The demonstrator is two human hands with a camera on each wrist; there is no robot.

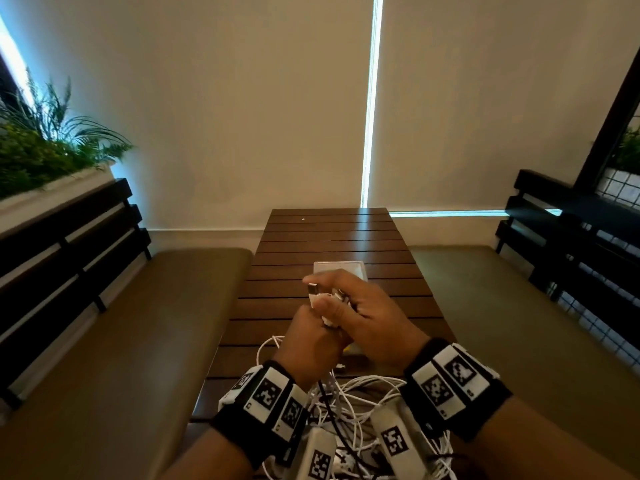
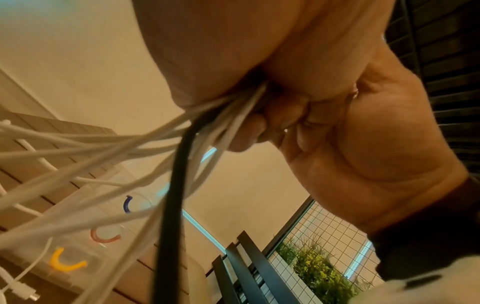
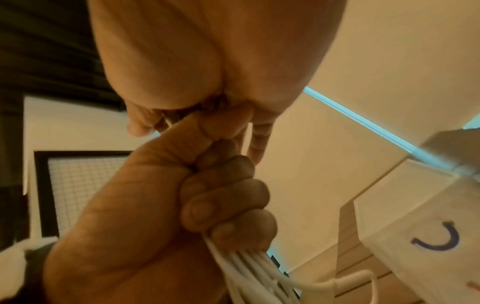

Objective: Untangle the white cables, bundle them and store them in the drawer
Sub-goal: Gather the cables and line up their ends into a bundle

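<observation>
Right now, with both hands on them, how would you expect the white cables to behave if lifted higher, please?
Probably floppy: the cables droop in loose loops below the left hand. Likely to snag, since the strands cross in a tangle. The plugs at the right hand look rigid.

Left hand gripping white cables (one black cable), slatted table

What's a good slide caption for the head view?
Both hands gather white cables above a slatted wooden table: left hand grips the bunch, right hand pinches the connector ends.

Cables on table, drawer unit behind hands, benches either side
</observation>
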